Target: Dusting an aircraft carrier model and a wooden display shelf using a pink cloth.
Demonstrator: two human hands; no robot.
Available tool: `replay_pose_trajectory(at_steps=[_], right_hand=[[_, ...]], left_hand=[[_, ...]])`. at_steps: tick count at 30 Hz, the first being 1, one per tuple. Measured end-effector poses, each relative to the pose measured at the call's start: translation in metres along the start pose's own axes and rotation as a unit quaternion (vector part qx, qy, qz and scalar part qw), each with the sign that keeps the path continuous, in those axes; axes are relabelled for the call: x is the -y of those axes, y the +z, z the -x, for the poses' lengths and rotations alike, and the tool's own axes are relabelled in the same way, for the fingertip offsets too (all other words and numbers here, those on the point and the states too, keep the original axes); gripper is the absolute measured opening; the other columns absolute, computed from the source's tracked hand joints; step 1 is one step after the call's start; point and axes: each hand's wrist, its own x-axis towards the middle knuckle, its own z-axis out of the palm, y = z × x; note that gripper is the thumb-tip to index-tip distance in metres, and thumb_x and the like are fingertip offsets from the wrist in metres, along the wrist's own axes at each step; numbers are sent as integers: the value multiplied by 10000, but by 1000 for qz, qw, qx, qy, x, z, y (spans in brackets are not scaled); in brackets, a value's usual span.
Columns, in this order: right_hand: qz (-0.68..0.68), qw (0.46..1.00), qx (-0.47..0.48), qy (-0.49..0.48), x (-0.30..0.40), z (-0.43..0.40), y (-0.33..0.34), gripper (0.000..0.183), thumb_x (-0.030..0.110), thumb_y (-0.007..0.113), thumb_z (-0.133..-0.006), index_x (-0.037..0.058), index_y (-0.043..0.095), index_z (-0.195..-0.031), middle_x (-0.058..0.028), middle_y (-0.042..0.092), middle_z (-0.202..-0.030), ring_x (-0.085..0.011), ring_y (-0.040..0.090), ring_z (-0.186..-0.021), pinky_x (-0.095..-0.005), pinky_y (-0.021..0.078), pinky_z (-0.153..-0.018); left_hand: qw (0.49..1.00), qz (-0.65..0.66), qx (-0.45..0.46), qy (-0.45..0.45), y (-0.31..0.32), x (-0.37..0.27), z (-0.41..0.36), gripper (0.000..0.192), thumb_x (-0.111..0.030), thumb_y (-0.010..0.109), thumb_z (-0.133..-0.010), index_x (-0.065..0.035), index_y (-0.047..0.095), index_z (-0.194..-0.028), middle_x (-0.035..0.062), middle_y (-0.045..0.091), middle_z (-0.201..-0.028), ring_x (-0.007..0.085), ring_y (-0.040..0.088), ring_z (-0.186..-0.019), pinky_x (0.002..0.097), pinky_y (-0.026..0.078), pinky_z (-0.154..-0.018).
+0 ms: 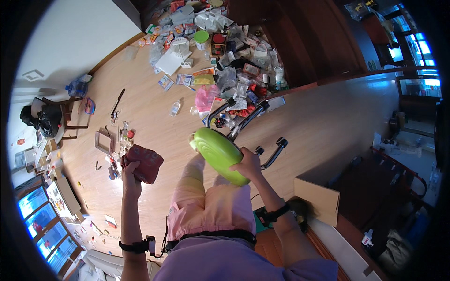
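Note:
A folded dark red cloth (147,163) with faint lettering is gripped in my left hand (131,175), held out over the floor on the left. My right hand (249,164) grasps the rim of a round green stool seat (216,151). The stool is tilted on its side in front of my legs, and its chrome legs (272,157) with black ends point away from me. Below the cloth, a grey rectangular frame (104,142) lies on the wooden floor beside several small scattered items.
A large heap of bags, packets and boxes (228,70) spreads ahead beside a dark wooden cabinet (309,42). A clear plastic bottle (175,108) lies on the floor. To the left is a chair with black bags (49,117); an open cardboard box (316,196) is at right.

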Motion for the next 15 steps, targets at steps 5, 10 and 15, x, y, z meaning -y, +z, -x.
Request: replay_pose_trajectory(at_steps=[5, 10, 15], right_hand=[[50, 998, 18, 25, -24, -19, 1, 552, 253, 874, -518, 50, 594, -948, -180, 684, -882, -379, 672, -879, -445, 528, -756], [96, 993, 59, 31, -48, -44, 8, 542, 213, 852, -547, 50, 589, -993, -171, 686, -927, -379, 670, -914, -448, 530, -777], [139, 981, 133, 21, -111, -94, 38, 570, 204, 856, -546, 50, 593, -1028, -168, 692, -946, -376, 671, -930, -446, 531, -799]], left_hand=[[998, 4, -23, -58, -4, 33, -46, 455, -44, 592, -816, -32, 539, -1268, 109, 649, -1173, 271, 626, -1115, 406, 511, -998], [996, -8, 39, -75, 39, 62, -104, 440, -44, 606, -820, -39, 532, -1254, 88, 624, -1195, 238, 609, -1127, 392, 486, -1004], [994, 20, 41, -95, 64, 106, -146, 437, -26, 597, -827, -28, 525, -1258, 101, 620, -1196, 241, 607, -1131, 396, 473, -1029]])
